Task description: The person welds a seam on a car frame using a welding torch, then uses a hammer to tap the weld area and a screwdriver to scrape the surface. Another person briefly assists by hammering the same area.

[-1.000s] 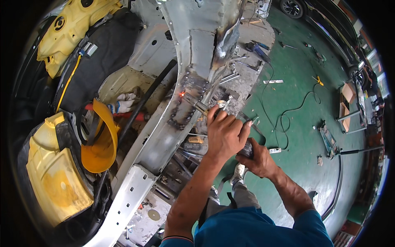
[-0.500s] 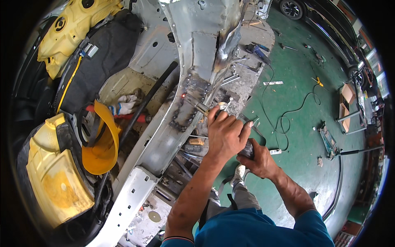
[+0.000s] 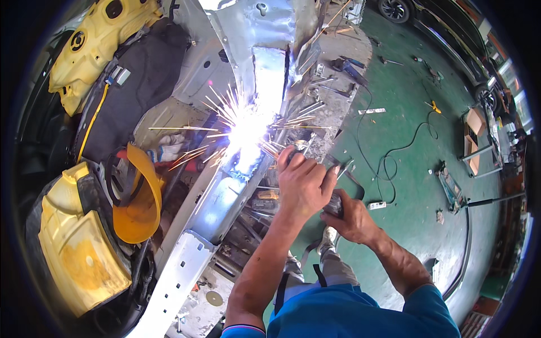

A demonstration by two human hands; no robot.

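Note:
Both my hands are on a welding torch. My left hand wraps round its front part, and my right hand grips the dark handle behind. The torch tip points left at a grey car body sill, where it meets an upright pillar. A white-blue glare burns at that spot and sparks fly out on all sides. The glare hides the torch tip and the seam under it.
An orange-yellow curved shield and a white work glove lie inside the car body at left, near yellow moulded parts. An angle grinder and loose tools lie beyond the sill. A cable snakes over the green floor.
A bright arc with sparks has flared up where a small red glow was on the seam. My hands keep their grip on the torch; the view has shifted slightly.

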